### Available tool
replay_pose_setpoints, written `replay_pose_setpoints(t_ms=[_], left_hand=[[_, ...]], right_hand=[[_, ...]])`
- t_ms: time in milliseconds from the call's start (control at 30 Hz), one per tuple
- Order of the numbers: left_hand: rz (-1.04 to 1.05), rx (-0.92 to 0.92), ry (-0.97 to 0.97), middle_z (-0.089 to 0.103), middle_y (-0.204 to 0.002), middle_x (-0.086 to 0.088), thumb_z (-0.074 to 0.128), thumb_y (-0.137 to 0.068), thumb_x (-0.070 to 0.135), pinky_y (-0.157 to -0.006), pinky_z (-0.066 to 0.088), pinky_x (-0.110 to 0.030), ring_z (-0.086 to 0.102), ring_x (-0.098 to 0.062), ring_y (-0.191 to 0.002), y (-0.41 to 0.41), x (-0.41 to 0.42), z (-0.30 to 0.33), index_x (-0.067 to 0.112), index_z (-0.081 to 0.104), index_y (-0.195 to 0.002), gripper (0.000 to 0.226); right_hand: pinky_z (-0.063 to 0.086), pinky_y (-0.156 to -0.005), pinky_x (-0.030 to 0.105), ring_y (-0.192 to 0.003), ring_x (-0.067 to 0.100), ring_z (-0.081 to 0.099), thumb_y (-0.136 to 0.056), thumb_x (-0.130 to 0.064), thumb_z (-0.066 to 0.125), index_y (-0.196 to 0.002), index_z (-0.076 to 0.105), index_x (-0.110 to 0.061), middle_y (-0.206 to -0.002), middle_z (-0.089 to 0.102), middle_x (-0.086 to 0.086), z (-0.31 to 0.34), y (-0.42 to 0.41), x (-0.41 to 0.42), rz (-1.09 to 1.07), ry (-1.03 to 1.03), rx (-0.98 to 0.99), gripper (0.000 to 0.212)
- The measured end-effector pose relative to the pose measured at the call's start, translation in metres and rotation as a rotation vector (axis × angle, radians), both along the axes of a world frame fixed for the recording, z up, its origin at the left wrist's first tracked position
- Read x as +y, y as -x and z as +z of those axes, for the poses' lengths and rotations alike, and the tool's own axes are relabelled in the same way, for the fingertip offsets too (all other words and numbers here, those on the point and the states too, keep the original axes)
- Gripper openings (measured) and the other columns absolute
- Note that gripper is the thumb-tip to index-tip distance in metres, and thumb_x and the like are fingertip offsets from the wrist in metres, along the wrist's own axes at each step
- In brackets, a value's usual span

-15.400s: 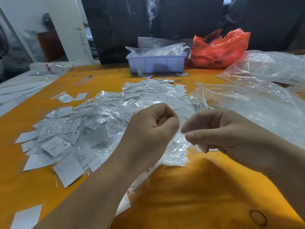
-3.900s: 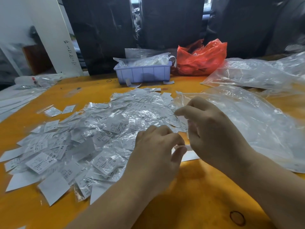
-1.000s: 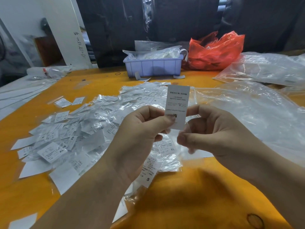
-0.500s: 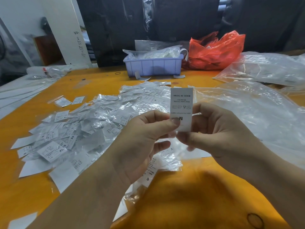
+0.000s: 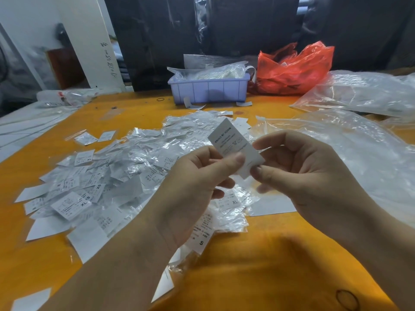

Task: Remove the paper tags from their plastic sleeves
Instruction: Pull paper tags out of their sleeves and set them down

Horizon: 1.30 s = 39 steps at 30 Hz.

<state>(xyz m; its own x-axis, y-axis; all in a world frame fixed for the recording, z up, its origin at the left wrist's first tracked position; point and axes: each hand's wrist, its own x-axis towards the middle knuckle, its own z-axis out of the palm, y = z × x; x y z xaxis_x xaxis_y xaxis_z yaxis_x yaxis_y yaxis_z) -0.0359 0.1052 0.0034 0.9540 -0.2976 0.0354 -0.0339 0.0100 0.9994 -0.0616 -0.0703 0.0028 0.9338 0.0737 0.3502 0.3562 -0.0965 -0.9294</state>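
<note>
While both hands, left hand, right hand, pinch one paper tag, one purple bin.

The paper tag held up between the two hands says "MADE IN CHINA" upside down, and the smaller print under it is too tiny to read. In the pile of tags on the table, some show big size letters: "XL", "XS" and "S". The white board at the back has handwritten numbers, but I cannot read them for sure.
</note>
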Motion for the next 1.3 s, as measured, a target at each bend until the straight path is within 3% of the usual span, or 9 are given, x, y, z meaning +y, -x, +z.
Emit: replay_pose_setpoints(t_ms=[100,200,433,633,833,967,1133,1300], left_hand=[[0.065,-0.067,0.056,0.072,-0.081,0.001,0.064,-0.078,0.042,-0.068,0.045,-0.03,0.061,-0.011,-0.07,0.0002,0.0017,0.0025,0.028,0.075,-0.085,0.019],[0.112,-0.154,0.047,0.07,-0.075,0.004,0.065,-0.077,0.035,-0.065,0.045,-0.026,0.058,-0.008,-0.066,0.0013,0.0024,0.0028,0.031,0.076,-0.082,0.013],[0.163,-0.263,-0.045,0.069,-0.068,0.01,0.072,-0.086,0.027,-0.058,0.045,-0.01,0.058,0.001,-0.061,0.0021,0.0022,-0.0011,0.022,0.074,-0.084,0.005],[0.174,-0.287,-0.081,0.072,-0.073,0.006,0.073,-0.083,0.021,-0.058,0.047,-0.01,0.062,0.001,-0.063,0.0034,0.0008,-0.0014,0.021,0.071,-0.085,0.003],[0.076,-0.271,-0.114,0.07,-0.068,0.008,0.074,-0.082,0.015,-0.055,0.045,-0.009,0.061,0.002,-0.06,0.0059,-0.0008,0.0,0.015,0.07,-0.085,0.005],[0.007,-0.231,-0.154,0.069,-0.067,0.008,0.076,-0.081,0.011,-0.054,0.046,-0.01,0.06,0.002,-0.059,0.0051,-0.0015,-0.0011,0.016,0.068,-0.079,0.01],[-0.043,-0.274,-0.242,0.068,-0.077,-0.005,0.071,-0.073,0.033,-0.056,0.046,-0.019,0.058,-0.009,-0.064,0.0057,-0.0008,-0.0024,0.028,0.069,-0.083,0.011],[-0.071,-0.273,-0.223,0.069,-0.07,0.005,0.066,-0.082,0.035,-0.055,0.044,-0.012,0.06,-0.003,-0.062,0.0064,-0.0013,-0.0021,0.021,0.071,-0.084,0.015]], right_hand=[[0.058,-0.068,0.044,-0.079,0.033,0.067,-0.079,-0.002,0.075,-0.099,0.064,-0.017,-0.085,0.074,0.008,-0.0007,-0.0001,0.0007,0.001,0.033,0.011,0.027],[0.058,-0.066,0.039,-0.081,0.031,0.068,-0.073,-0.012,0.071,-0.098,0.064,-0.018,-0.085,0.074,0.008,-0.0009,0.0007,0.0012,0.006,0.013,0.007,0.027],[0.057,-0.061,0.027,-0.076,0.023,0.07,-0.08,0.0,0.072,-0.096,0.065,-0.014,-0.082,0.074,0.01,-0.0002,-0.001,-0.0002,-0.021,-0.08,-0.004,0.023],[0.056,-0.057,0.023,-0.066,0.019,0.07,-0.081,0.0,0.071,-0.094,0.066,-0.014,-0.078,0.074,0.007,0.002,0.0004,0.0,-0.113,-0.085,-0.036,0.02],[0.062,-0.066,0.038,-0.078,0.024,0.073,-0.082,-0.008,0.071,-0.092,0.067,-0.016,-0.079,0.074,0.009,0.0023,0.0002,-0.002,-0.17,-0.098,-0.052,0.014],[0.062,-0.068,0.039,-0.081,0.02,0.073,-0.083,-0.01,0.07,-0.09,0.068,-0.016,-0.08,0.073,0.006,0.0006,-0.0022,-0.004,-0.226,-0.084,-0.066,0.009],[0.061,-0.063,0.034,-0.078,0.015,0.07,-0.078,-0.027,0.069,-0.085,0.071,-0.023,-0.078,0.072,0.001,-0.0003,-0.0029,-0.0054,-0.243,-0.016,-0.132,0.008],[0.058,-0.065,0.047,-0.076,0.019,0.068,-0.084,-0.027,0.068,-0.088,0.072,-0.026,-0.08,0.071,-0.002,-0.0042,-0.0035,-0.0035,-0.181,0.114,-0.161,0.006]])
